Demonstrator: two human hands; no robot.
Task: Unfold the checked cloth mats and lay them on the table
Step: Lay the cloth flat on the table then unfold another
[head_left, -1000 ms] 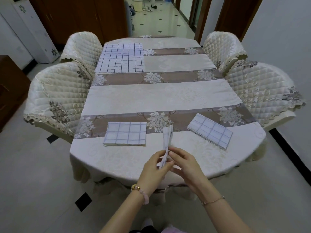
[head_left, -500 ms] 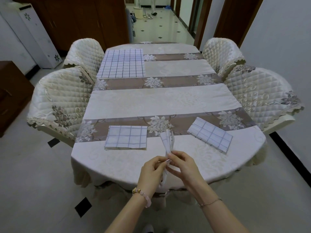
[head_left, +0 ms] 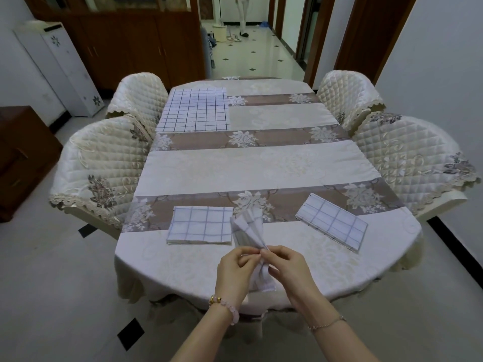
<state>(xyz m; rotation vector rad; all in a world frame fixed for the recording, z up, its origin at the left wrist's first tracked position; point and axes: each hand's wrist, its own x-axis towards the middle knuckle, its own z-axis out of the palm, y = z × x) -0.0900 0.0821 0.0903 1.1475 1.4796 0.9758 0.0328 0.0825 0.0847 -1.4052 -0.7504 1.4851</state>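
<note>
Between L hand & R hand, fingers pinch checked mat mid-unfold (layers fanning beyond); next, prob. pull apart, spread on tabletop.

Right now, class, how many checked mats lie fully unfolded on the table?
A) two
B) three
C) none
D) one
D: only the far mat is spread flat; the near left mat and near right mat lie folded, and the left hand and right hand pinch a fourth mat.
</note>
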